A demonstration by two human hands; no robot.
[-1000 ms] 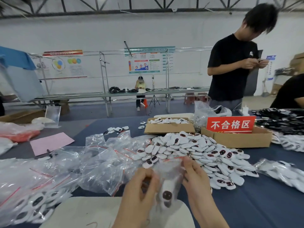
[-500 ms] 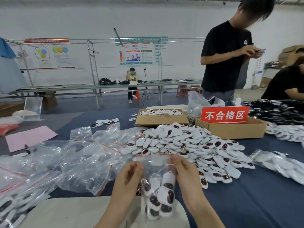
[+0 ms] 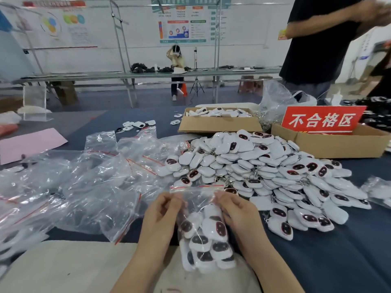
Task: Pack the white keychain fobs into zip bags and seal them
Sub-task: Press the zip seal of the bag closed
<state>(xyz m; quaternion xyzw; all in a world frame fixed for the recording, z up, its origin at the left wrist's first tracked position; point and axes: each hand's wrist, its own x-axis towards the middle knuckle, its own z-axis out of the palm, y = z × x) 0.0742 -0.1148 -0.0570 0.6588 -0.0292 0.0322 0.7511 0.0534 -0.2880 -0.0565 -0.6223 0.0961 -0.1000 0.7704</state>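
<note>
Both left fingers (image 3: pixel 175 202) and right fingers (image 3: pixel 223 199) pinch the fob-filled zip bag (image 3: pixel 206 233).

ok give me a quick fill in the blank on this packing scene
1. The left hand and right hand grip one zip bag full of white keychain ___.
2. The bag's seal strip is ___.
3. The sheet of paper at far left is ___.
4. The box by the red sign is made of ___.
Missing: fobs; red; pink; cardboard.
</note>
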